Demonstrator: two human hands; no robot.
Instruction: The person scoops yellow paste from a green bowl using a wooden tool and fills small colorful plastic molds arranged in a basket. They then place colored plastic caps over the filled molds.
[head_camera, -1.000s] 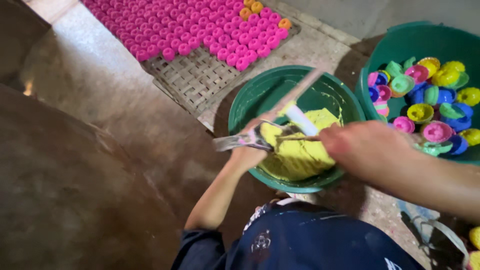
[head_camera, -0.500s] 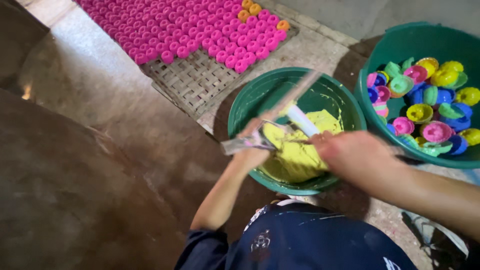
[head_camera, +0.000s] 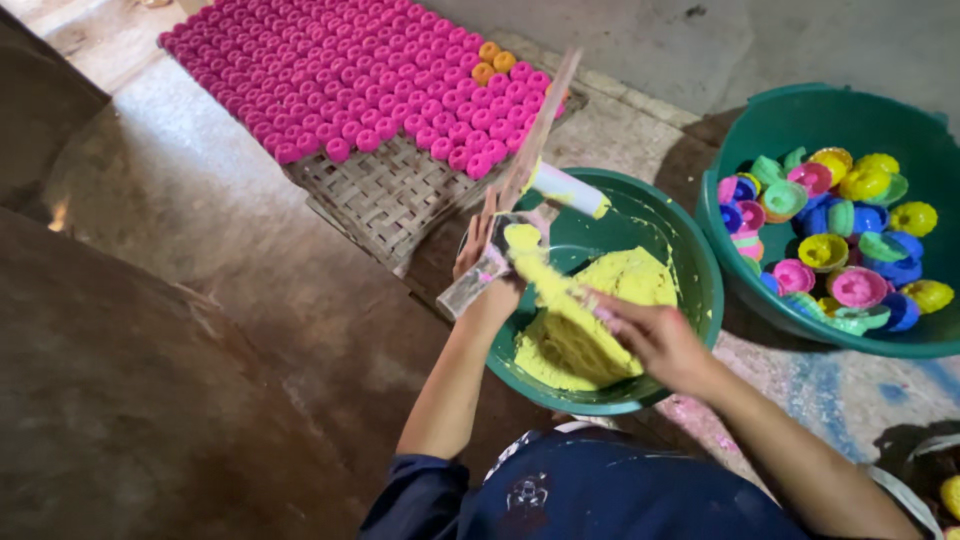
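Down below, a bare concrete floor (head_camera: 230, 270), brown and patchy, with a darker raised slab filling the lower left. Pink and blue powder stains mark the ground at lower right, between the basins.

On the floor at top sits a woven bamboo mat (head_camera: 385, 195), and most of it carries tight rows of pink moulded cups (head_camera: 360, 75), with a few orange cups (head_camera: 492, 60) near its far edge.

Front and centre, a green basin (head_camera: 690, 300) holds a heap of yellow paste (head_camera: 590, 320). A long thin stick (head_camera: 545, 125) leans up out of it across the mat's corner, and a white-handled tool (head_camera: 565, 188) rests on the far rim.

The left hand (head_camera: 482, 250) is over the basin's near-left rim, fingers wrapped around a clear mould (head_camera: 490, 265) that is tilted and loaded with yellow paste. The right hand (head_camera: 650, 335) is just beside it, fingers narrow and pressed together, touching the paste that trails from the mould down to the heap.

Off to the right, well apart from the hands, a bigger green tub (head_camera: 800, 120) is stacked with empty plastic moulds (head_camera: 830, 240) in yellow, pink, blue and green. The person's dark blue garment (head_camera: 590, 495) fills the bottom edge.
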